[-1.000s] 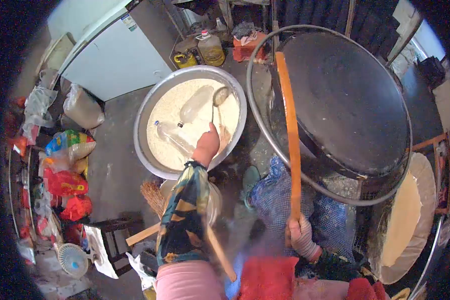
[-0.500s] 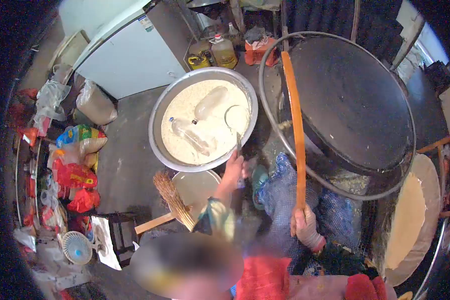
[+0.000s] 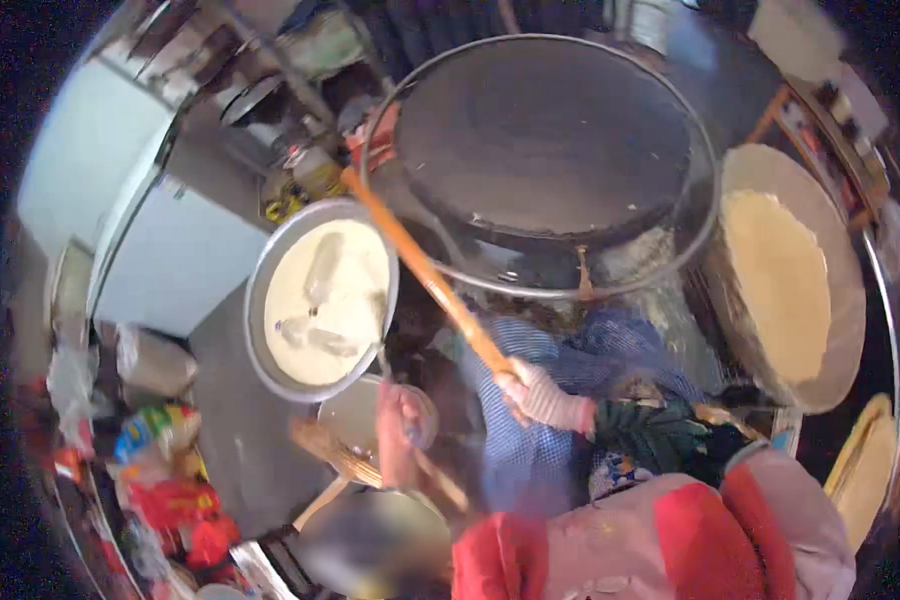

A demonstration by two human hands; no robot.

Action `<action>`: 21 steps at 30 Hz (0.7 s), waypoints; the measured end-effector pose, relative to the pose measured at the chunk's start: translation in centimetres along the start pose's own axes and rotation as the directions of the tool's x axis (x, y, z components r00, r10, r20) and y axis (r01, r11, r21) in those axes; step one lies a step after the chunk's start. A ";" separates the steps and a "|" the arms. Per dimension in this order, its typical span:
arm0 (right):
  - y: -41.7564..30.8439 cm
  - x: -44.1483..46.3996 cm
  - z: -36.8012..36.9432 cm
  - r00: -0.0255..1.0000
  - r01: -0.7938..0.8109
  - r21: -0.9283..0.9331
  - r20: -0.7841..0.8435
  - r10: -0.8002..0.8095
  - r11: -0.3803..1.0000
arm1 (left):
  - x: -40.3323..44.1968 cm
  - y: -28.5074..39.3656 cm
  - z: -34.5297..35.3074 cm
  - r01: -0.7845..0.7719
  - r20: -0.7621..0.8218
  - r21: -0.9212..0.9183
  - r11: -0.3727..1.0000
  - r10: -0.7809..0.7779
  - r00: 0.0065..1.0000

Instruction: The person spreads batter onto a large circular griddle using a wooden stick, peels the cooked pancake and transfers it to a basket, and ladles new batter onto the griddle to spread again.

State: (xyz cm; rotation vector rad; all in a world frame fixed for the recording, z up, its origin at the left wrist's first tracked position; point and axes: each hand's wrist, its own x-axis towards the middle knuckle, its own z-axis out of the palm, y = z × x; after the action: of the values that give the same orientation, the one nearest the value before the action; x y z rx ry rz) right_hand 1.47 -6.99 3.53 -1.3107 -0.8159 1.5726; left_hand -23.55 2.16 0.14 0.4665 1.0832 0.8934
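Observation:
My left hand (image 3: 398, 410), blurred by motion, is closed around the handle of a ladle (image 3: 384, 365). The ladle's far end reaches the near right side of a big metal basin (image 3: 257, 345) of pale batter (image 3: 355, 290), where its bowl is hard to make out. Two clear plastic bottles (image 3: 323, 268) lie in the batter. My gloved right hand (image 3: 532, 390) grips the lower end of a long flat wooden stick (image 3: 420, 265). Slanting up to the left, the stick crosses in front of the left rim of a large round black griddle (image 3: 550, 130).
On the right, a round mat (image 3: 845, 300) carries a thin pale sheet (image 3: 780, 285). A straw brush (image 3: 335, 450) lies over a smaller bucket (image 3: 350, 405) below the basin. A white cabinet (image 3: 190, 255) and several bags (image 3: 165, 500) stand at left.
The view has turned, bringing the griddle toward the upper middle and the basin leftward. The stick has swung from near upright to a leftward slant. Both hands keep their hold.

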 end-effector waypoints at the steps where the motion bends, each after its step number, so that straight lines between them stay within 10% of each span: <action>1: -0.6 -0.8 -0.4 1.000 0.018 0.021 -0.022 -0.018 1.000 | -0.6 -0.2 -1.9 -0.048 0.021 -0.007 0.999 0.048 0.999; 4: -1.8 -2.1 -1.5 0.990 -0.062 0.060 0.132 0.054 0.996 | -2.8 1.2 -3.7 -0.100 -0.024 -0.054 0.993 0.099 0.995; 7: -1.5 -4.0 -3.6 0.953 0.302 0.029 0.019 -0.302 0.953 | -5.4 3.4 -4.3 -0.092 -0.158 -0.154 0.984 0.068 0.985; 11: -4.7 -6.8 -9.6 0.996 0.054 0.298 0.045 -0.071 0.953 | -7.7 6.5 -4.9 -0.085 -0.186 -0.221 0.972 0.044 0.982; 14: -4.1 -7.2 -12.2 0.991 0.085 0.102 -0.107 -0.074 0.991 | -9.4 7.9 -1.5 -0.233 -0.132 -0.222 0.947 0.208 0.969; 18: -4.2 -5.6 -14.5 0.920 0.275 0.033 -0.298 -0.253 0.961 | -8.2 11.1 -0.1 -0.070 -0.163 -0.107 0.992 0.052 0.985; 21: -3.9 -2.1 -16.6 0.717 0.404 -0.270 -0.500 -0.486 0.874 | -8.3 12.2 5.4 -0.174 -0.173 0.007 0.985 0.172 0.970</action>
State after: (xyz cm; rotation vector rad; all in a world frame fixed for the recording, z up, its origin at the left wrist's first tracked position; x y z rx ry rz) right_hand 18.57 -8.48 4.26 -1.4355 -0.7963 0.6931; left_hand -24.92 2.94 15.74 0.4888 1.2103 1.1080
